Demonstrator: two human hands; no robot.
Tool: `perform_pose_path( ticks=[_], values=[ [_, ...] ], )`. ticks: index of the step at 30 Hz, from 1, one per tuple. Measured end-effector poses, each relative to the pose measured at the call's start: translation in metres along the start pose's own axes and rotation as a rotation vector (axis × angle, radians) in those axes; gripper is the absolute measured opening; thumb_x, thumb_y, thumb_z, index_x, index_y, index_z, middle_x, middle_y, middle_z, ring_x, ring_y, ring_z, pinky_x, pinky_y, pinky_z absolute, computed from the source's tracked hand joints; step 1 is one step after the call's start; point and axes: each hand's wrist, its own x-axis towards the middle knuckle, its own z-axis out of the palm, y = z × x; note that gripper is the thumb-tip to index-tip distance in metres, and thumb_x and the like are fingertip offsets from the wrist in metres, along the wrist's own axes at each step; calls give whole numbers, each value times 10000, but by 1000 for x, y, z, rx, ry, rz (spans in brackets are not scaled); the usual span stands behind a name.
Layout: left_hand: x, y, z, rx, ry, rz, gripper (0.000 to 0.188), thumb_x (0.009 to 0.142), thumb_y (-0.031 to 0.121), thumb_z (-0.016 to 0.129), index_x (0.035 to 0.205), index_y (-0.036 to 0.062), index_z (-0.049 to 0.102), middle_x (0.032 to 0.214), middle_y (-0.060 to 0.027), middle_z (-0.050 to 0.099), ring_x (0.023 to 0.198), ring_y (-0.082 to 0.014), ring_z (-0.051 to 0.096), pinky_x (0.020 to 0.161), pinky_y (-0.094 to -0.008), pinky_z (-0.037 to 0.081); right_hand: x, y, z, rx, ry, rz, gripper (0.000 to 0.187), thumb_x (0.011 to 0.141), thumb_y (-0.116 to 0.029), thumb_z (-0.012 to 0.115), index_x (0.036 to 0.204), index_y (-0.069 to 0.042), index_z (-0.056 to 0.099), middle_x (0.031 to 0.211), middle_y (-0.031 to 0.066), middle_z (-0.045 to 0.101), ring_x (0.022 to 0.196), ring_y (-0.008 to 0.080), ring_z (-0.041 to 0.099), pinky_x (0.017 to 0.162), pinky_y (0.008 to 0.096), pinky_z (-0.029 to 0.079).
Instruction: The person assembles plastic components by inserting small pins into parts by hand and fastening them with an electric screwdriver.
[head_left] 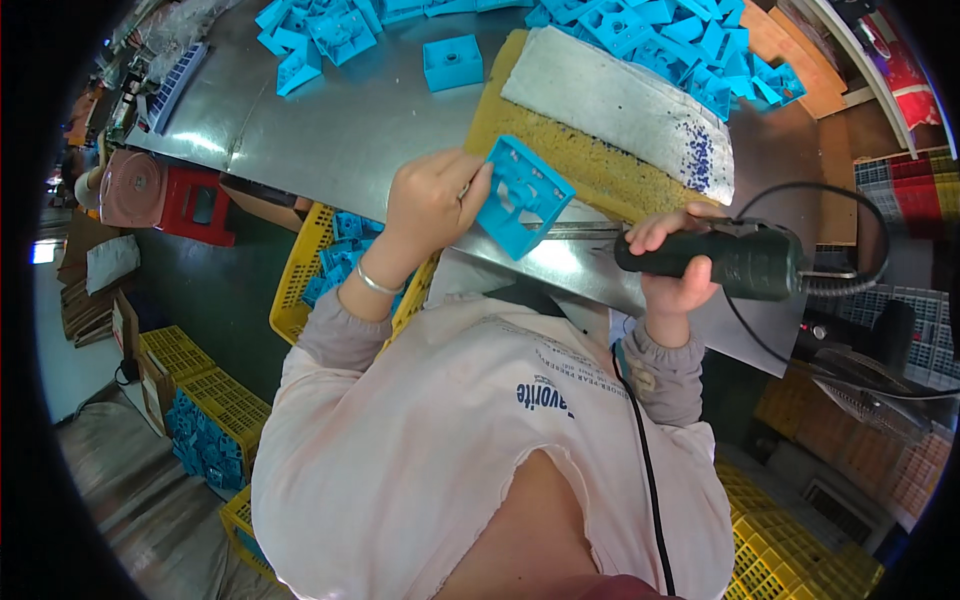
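Observation:
My left hand (432,198), with a bracelet at its wrist, pinches the edge of a square blue plastic part (512,240) with an open, ribbed hollow. My right hand (682,280) is wrapped round a dark green corded electric screwdriver (755,262) lying level, its narrow end pointing left toward the part. A thin shaft seems to run from that end, apart from or close to the part; I cannot tell if they touch. Just beyond both hands lies a yellow pad (560,150) with a white cloth (610,95) on it, strewn with small dark pieces (700,155).
Blue parts (335,32) are heaped at the far left of the metal table (300,130), more (660,45) at the far right. One blue part (452,62) stands alone between them. A yellow crate (300,275) of blue parts is by my left arm. A cable (885,210) loops at right.

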Motion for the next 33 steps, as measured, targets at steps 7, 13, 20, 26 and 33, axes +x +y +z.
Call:
perform_pose_path(
  ticks=[7,13,20,26,33],
  values=[
    [-55,18,7,1,-68,-180,212,741,82,645,583,62,505,557,-84,510,489,-259,533,446,-366,414,0,30,19,-73,85,39,570,889,-475,514,1212,-28,369,724,114,521,601,233,527,604,395,462],
    [-65,36,23,-32,-156,-254,213,754,99,632,574,68,523,546,-84,534,464,-261,538,432,-361,420,3,24,12,-135,60,-44,598,898,-538,464,1218,-40,377,740,102,524,608,225,522,613,392,460],
    [-55,45,57,-49,-165,-245,255,743,128,636,535,81,497,518,-82,529,449,-264,548,431,-366,436,12,0,-4,-255,43,-180,650,888,-600,449,1243,-56,416,759,100,527,617,215,521,613,376,449],
    [-52,47,68,-53,-180,-226,263,744,150,638,531,86,498,502,-82,524,433,-265,546,418,-370,433,15,-4,-8,-76,-34,-200,910,769,-772,486,1273,-22,377,763,119,565,625,217,563,594,370,484],
    [-47,51,71,-54,-234,-283,245,734,153,628,516,71,550,517,-108,564,432,-268,562,420,-362,448,17,20,8,35,-82,-119,970,724,-814,482,1267,-17,380,776,119,578,645,230,577,628,386,499]
  ],
)
